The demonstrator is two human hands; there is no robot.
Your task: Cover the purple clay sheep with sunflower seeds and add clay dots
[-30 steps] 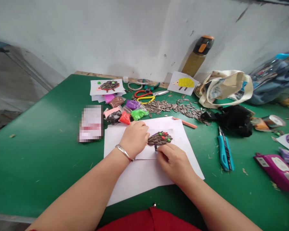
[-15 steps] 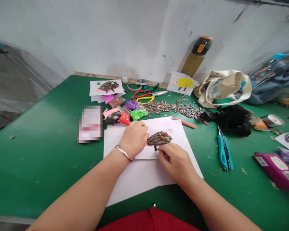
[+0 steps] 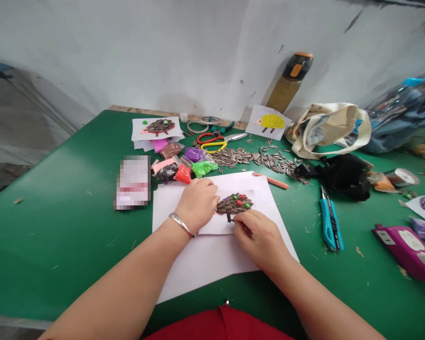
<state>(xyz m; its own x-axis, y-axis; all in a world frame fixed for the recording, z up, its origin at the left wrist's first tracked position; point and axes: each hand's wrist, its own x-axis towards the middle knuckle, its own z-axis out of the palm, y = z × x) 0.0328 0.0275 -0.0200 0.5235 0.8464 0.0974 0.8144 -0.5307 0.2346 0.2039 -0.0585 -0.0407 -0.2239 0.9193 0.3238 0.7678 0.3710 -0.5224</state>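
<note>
A small white card (image 3: 212, 229) lies on larger white sheets (image 3: 198, 264). It bears a hedgehog shape of overlapping sunflower seeds (image 3: 230, 205) with red and green clay dots, and a short black clay leg (image 3: 229, 217) beneath. My left hand (image 3: 198, 200), with a silver bracelet, rests over the card's left part, fingers curled together and covering the hedgehog's head; whatever is under them is hidden. Beside the black leg, my right hand (image 3: 257, 233) is closed in a pinch at the body's lower edge. What its fingertips hold is too small to make out.
Bags of coloured clay (image 3: 182, 172), scissors (image 3: 219, 145) and loose sunflower seeds (image 3: 233, 158) lie beyond the sheets. To the right are a blue utility knife (image 3: 330, 222), a cloth bag (image 3: 335, 137) and a magenta box (image 3: 407, 252). A bottle (image 3: 290, 82) stands by the wall.
My right hand has shifted very slightly beside the black leg, its fingers still pinched. My left hand stays in place on the card.
</note>
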